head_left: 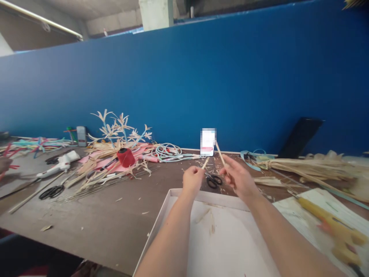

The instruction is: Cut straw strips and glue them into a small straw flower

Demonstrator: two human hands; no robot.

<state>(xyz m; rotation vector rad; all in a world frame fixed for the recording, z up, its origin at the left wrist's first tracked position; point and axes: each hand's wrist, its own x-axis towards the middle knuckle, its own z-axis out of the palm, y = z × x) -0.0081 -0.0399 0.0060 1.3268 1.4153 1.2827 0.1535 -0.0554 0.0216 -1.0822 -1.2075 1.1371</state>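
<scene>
My left hand [192, 180] is closed in a pinch on a short pale strip [205, 163], which looks like dried husk or straw. Between the fingers of my right hand [238, 177], also closed, a second pale strip [220, 153] points up and to the left. Both hands are raised over the far edge of a shallow white box lid [227, 234]. Black-handled scissors [213, 181] lie on the table between them. Behind the hands a phone [207, 142] with a lit, blurred screen leans upright against the blue wall.
Left are husk flowers [111, 129], a red thread spool [126, 157], a white glue gun [62, 163] and more scissors [52, 191]. Right are a yellow glue gun [331, 223] on paper and a husk bundle [311, 169]. Another person's hand [4, 163] shows at the left edge.
</scene>
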